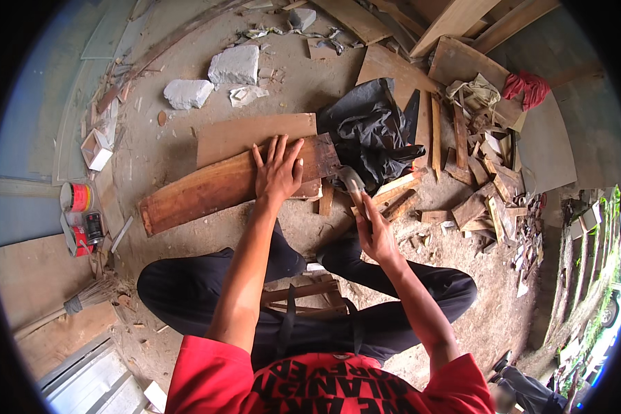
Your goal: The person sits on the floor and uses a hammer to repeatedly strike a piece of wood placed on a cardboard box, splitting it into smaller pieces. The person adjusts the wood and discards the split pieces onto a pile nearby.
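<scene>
A long reddish-brown wooden board [207, 192] lies aslant in front of my knees, its dark worn end to the right. My left hand [277, 169] rests flat on it with the fingers spread. In my right hand [375, 229] is a hammer [352, 181], gripped by its handle, with the metal head close to the board's right end. Whether the head touches the wood I cannot tell. Under the board's far side shows a flat, paler brown panel [221, 141]. A crumpled black plastic sheet [366, 127] lies just beyond the board's right end.
Wood scraps [472, 207] are heaped at the right, below a red cloth [526, 90]. Pale stone blocks [233, 65] lie on the far floor. Red cans [80, 197] stand at the left near a broom [83, 298]. Another person's leg [528, 386] shows at the lower right.
</scene>
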The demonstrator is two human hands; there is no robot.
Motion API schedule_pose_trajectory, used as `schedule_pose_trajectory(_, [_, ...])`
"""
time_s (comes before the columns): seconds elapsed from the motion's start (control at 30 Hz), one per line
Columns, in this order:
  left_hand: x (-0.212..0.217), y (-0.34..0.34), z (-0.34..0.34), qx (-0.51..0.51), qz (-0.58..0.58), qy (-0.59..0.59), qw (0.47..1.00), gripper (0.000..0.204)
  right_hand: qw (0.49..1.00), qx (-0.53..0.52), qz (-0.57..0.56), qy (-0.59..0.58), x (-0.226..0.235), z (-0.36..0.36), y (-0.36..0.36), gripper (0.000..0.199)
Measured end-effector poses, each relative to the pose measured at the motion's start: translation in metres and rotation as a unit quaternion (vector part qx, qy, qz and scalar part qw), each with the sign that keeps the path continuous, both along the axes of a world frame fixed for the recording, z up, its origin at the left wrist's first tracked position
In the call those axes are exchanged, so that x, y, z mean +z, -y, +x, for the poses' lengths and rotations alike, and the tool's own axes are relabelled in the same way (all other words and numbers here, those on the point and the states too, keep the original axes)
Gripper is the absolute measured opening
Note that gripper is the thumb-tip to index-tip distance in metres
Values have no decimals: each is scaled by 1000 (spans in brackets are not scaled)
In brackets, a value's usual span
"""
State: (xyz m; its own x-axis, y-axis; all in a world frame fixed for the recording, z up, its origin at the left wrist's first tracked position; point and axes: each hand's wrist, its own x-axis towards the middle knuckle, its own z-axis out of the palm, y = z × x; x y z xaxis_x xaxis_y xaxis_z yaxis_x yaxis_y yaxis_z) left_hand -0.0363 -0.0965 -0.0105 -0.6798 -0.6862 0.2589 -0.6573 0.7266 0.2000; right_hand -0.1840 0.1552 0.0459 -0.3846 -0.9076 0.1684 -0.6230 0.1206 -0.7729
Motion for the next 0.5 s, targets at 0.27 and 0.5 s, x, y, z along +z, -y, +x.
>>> schedule_pose_trajectory(0.27, [-3,-1,-2,0,-2,-8,1000,51,994,-81,39,62,-33,37,3,22])
schedule_pose_trajectory(0.5, [-2,-3,-2,3,5,9,1000,52,988,-132,73,44,-62,19,9,27])
